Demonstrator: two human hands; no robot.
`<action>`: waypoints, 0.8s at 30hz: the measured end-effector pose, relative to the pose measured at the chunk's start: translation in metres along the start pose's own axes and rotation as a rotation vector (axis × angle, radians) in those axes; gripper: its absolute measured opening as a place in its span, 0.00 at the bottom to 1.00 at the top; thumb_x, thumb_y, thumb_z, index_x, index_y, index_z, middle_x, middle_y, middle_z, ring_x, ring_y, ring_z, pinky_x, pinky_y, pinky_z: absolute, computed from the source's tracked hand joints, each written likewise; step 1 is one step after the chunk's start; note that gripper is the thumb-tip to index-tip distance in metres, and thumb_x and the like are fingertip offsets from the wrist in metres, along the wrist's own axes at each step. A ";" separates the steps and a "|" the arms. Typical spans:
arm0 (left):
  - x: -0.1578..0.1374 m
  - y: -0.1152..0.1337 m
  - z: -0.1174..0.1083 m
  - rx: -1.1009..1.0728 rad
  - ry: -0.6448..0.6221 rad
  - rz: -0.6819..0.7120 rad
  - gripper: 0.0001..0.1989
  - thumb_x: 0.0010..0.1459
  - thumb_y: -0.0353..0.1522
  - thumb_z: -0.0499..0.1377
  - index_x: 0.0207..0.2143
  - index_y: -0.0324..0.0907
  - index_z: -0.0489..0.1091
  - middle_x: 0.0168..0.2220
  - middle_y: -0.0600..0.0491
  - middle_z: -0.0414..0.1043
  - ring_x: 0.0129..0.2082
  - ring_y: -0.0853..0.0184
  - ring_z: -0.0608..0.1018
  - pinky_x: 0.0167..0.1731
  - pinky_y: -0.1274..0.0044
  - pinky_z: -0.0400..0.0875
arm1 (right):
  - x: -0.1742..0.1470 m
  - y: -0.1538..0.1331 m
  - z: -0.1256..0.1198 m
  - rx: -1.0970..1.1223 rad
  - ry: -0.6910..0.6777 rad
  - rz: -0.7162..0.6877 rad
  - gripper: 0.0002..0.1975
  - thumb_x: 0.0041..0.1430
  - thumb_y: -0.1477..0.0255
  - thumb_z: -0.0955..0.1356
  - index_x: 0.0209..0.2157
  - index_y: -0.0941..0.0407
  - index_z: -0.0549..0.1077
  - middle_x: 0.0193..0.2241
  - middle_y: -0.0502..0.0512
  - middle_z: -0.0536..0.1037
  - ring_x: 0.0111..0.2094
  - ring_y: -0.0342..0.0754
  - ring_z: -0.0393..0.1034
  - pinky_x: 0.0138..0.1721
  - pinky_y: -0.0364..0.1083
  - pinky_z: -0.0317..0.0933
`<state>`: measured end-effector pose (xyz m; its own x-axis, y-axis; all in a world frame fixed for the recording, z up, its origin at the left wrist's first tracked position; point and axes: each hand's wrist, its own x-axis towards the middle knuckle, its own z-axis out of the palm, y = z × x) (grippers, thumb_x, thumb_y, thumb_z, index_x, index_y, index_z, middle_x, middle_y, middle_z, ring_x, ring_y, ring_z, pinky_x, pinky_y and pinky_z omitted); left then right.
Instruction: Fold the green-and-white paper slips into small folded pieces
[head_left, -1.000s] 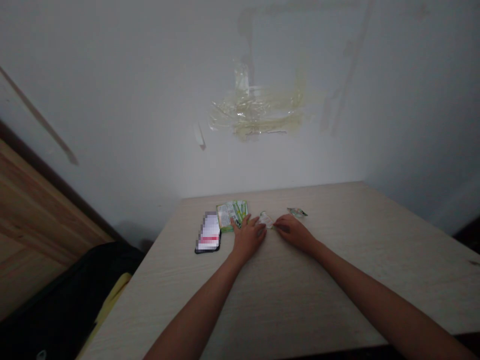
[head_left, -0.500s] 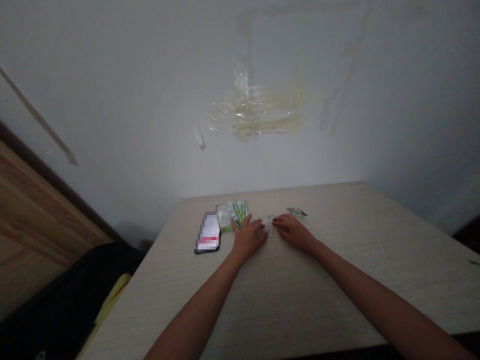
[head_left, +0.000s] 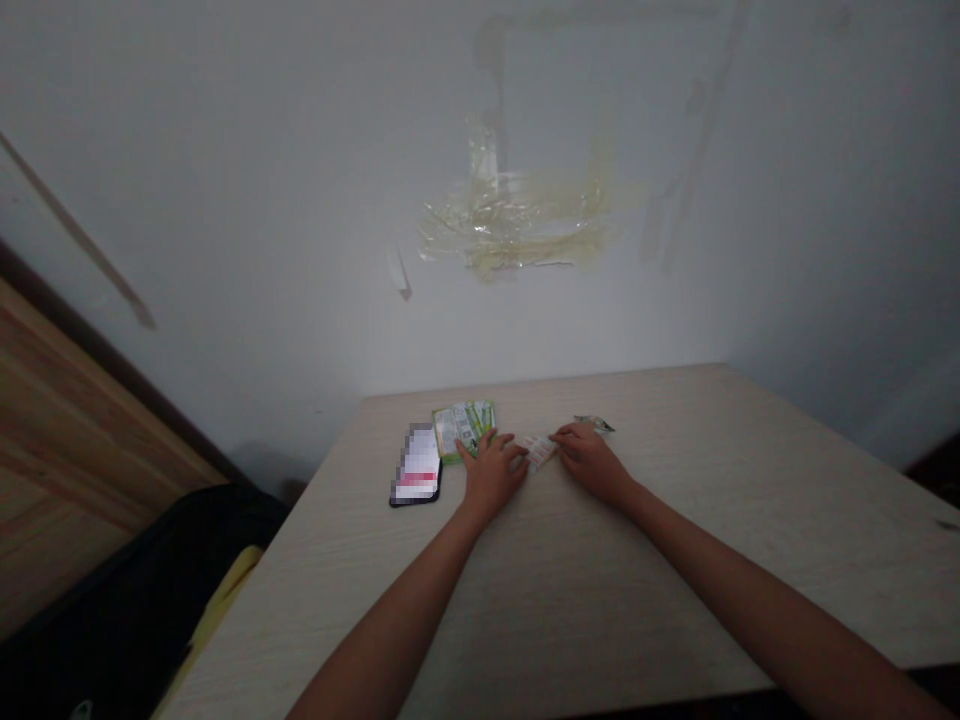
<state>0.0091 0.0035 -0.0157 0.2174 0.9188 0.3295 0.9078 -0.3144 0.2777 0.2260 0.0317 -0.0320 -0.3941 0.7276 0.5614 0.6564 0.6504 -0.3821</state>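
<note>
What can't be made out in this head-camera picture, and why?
All in the head view:
Phone: screen obscured by pixelation.
Small printed sheet: text too small.
Green-and-white packet: lower right covered by left hand.
Small wrapper: lower edge behind right hand.
Dark fabric: cut off by left edge.

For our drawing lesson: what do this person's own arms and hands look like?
The left hand and right hand are bare, without gloves. The left forearm and right forearm taper towards the wrists, with no sleeve, watch or bracelet in view. Any rings would be too small to tell.
</note>
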 end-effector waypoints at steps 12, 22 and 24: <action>0.000 0.000 -0.001 0.018 -0.010 -0.055 0.11 0.59 0.42 0.57 0.44 0.63 0.74 0.58 0.57 0.66 0.64 0.52 0.56 0.56 0.39 0.27 | -0.001 -0.003 -0.001 -0.073 -0.030 0.054 0.15 0.59 0.76 0.64 0.46 0.59 0.75 0.41 0.61 0.75 0.43 0.51 0.68 0.48 0.51 0.63; 0.000 0.000 -0.003 0.005 0.017 -0.065 0.11 0.59 0.41 0.57 0.44 0.60 0.74 0.57 0.55 0.66 0.63 0.53 0.56 0.57 0.40 0.31 | -0.001 0.000 0.000 -0.059 -0.062 0.068 0.15 0.59 0.75 0.65 0.46 0.60 0.75 0.40 0.61 0.75 0.44 0.51 0.68 0.49 0.52 0.63; 0.000 0.000 -0.003 0.009 0.028 -0.065 0.10 0.60 0.40 0.57 0.43 0.58 0.74 0.57 0.55 0.66 0.63 0.53 0.57 0.57 0.40 0.33 | -0.001 0.000 0.000 -0.038 -0.070 0.058 0.12 0.59 0.75 0.65 0.43 0.59 0.77 0.38 0.61 0.75 0.42 0.51 0.68 0.47 0.51 0.63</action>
<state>0.0076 0.0032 -0.0127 0.1476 0.9300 0.3365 0.9228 -0.2519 0.2915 0.2265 0.0313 -0.0331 -0.3975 0.7783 0.4860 0.7029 0.5987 -0.3839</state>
